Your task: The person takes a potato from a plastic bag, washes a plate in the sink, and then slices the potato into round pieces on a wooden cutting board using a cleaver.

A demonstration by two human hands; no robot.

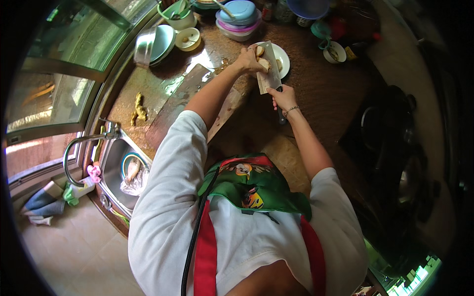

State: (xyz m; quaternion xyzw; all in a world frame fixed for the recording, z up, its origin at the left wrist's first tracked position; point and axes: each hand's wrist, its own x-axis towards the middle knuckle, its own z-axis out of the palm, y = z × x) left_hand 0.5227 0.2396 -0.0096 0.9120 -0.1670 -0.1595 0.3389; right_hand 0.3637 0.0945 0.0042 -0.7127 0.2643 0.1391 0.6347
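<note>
My right hand (284, 99) grips the dark handle of a cleaver (273, 66), whose broad blade is held tilted over the near left part of a white plate (285, 61). Several pale cut pieces of food (263, 63) rest against the blade; their exact kind cannot be told. My left hand (250, 61) cups these pieces, its thumb below them and its fingers partly hidden behind. Another pale piece (279, 65) lies on the plate, just right of the blade. A wet cutting board (177, 103) lies on the counter, partly covered by my left arm.
Ginger root (139, 111) lies left of the board. A steel sink (114, 174) holds a bowl and a plastic bag under a curved faucet (66, 159). Stacked bowls (163, 42), a small yellow bowl (187, 39) and lidded containers (239, 18) line the back. A dark stove (389, 129) stands right.
</note>
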